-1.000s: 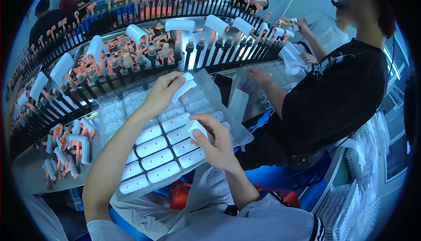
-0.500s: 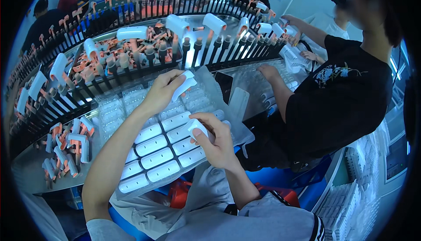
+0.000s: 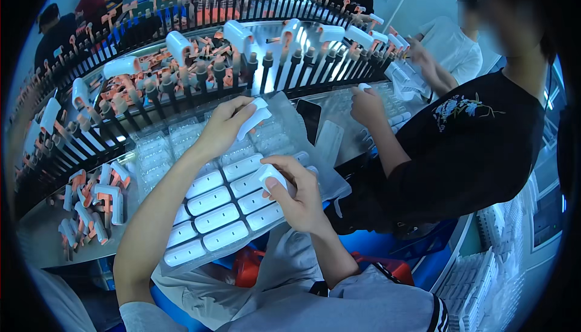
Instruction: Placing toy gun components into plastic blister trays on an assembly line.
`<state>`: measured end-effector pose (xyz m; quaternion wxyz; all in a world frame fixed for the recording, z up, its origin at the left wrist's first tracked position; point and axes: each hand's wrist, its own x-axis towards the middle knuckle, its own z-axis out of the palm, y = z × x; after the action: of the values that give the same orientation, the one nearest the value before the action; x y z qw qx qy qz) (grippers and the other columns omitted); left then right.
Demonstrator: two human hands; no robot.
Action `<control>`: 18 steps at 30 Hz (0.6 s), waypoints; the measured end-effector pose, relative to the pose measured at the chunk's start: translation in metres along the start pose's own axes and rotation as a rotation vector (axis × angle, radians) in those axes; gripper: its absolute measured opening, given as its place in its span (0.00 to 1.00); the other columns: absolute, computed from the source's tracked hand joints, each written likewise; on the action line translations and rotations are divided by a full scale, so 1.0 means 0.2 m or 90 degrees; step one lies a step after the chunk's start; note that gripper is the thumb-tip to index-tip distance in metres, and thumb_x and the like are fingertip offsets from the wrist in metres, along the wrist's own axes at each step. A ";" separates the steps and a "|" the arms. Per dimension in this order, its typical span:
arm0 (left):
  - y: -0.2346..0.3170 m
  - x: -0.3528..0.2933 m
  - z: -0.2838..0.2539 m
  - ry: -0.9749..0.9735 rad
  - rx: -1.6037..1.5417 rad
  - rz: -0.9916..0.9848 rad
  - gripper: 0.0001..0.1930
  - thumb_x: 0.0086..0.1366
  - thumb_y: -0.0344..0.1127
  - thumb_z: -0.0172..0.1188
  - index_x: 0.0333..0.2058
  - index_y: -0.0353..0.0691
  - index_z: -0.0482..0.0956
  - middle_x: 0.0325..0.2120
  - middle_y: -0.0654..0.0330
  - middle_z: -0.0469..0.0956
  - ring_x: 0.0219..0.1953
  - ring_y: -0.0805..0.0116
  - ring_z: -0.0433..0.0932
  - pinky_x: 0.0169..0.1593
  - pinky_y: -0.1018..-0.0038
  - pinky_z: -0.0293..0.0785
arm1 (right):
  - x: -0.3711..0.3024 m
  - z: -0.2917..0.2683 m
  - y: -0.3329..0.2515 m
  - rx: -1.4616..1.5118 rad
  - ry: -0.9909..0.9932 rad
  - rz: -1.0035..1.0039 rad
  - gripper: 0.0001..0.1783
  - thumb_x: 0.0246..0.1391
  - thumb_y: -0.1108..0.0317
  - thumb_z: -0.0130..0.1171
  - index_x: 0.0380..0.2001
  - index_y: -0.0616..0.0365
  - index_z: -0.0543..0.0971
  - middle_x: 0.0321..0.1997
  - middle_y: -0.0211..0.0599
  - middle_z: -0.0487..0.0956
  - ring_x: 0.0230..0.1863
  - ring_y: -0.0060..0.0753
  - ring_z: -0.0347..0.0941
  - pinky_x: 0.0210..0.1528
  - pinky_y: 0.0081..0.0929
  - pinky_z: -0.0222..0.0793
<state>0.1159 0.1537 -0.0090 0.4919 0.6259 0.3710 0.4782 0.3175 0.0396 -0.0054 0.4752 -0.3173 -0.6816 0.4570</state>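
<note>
Evidently both hands are occupied. The left hand (image 3: 227,127) pinches a notched white casing (image 3: 259,114) between thumb and fingers, and the right hand (image 3: 298,196), nearer the body, grips a rounded white piece (image 3: 269,176), thumb pressed on its near side. The two pieces are apart. Beneath and between the hands lies a clear moulded plastic tray (image 3: 154,155), with slotted white shells (image 3: 212,223) lined up left of the right hand. Left of the left forearm is a heap of white-and-orange parts (image 3: 97,202); beyond both hands runs a rack of black posts (image 3: 266,78). A dark phone (image 3: 308,119) lies right of the left hand.

The step in hand seems to be handling these two pieces above the tray. A next move would call for steady pinches, clear of the shells beneath.
</note>
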 end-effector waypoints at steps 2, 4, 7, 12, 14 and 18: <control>0.00 0.00 0.00 0.002 -0.005 0.005 0.17 0.77 0.41 0.51 0.49 0.33 0.78 0.34 0.62 0.81 0.32 0.79 0.75 0.38 0.79 0.70 | 0.00 0.00 0.00 -0.007 -0.004 -0.016 0.17 0.66 0.73 0.55 0.56 0.66 0.74 0.39 0.38 0.80 0.36 0.20 0.77 0.38 0.19 0.72; 0.00 0.00 0.00 0.000 0.003 -0.003 0.17 0.77 0.41 0.51 0.50 0.32 0.78 0.34 0.62 0.81 0.33 0.78 0.75 0.40 0.78 0.70 | 0.00 0.00 0.00 -0.010 -0.006 -0.024 0.17 0.66 0.74 0.54 0.56 0.66 0.74 0.39 0.35 0.79 0.35 0.18 0.77 0.37 0.18 0.71; -0.01 0.00 -0.01 0.003 0.002 -0.002 0.17 0.77 0.41 0.51 0.50 0.32 0.78 0.35 0.61 0.82 0.33 0.78 0.76 0.41 0.77 0.71 | 0.00 0.01 0.00 -0.012 -0.009 -0.026 0.17 0.67 0.73 0.54 0.56 0.66 0.74 0.39 0.35 0.79 0.35 0.18 0.77 0.37 0.17 0.71; 0.01 0.00 0.00 -0.003 0.006 -0.004 0.17 0.77 0.41 0.51 0.50 0.32 0.78 0.35 0.61 0.82 0.34 0.77 0.76 0.41 0.77 0.71 | 0.00 0.00 0.01 -0.014 -0.007 -0.020 0.17 0.66 0.73 0.54 0.56 0.66 0.74 0.39 0.36 0.79 0.35 0.18 0.77 0.37 0.18 0.71; 0.00 0.00 0.00 -0.001 0.010 -0.008 0.17 0.77 0.41 0.51 0.50 0.32 0.78 0.35 0.61 0.82 0.34 0.77 0.76 0.41 0.77 0.71 | 0.00 0.00 0.02 -0.017 -0.008 -0.024 0.17 0.66 0.73 0.54 0.56 0.66 0.74 0.39 0.36 0.79 0.35 0.18 0.77 0.37 0.18 0.71; -0.01 0.00 0.00 0.006 0.003 -0.008 0.17 0.77 0.41 0.51 0.50 0.32 0.78 0.34 0.62 0.81 0.33 0.78 0.76 0.40 0.78 0.70 | 0.00 0.00 0.02 -0.024 -0.009 -0.024 0.17 0.66 0.73 0.54 0.56 0.66 0.74 0.39 0.35 0.79 0.35 0.18 0.77 0.37 0.18 0.71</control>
<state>0.1157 0.1539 -0.0100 0.4917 0.6226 0.3782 0.4771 0.3176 0.0417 -0.0091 0.4731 -0.3102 -0.6993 0.4370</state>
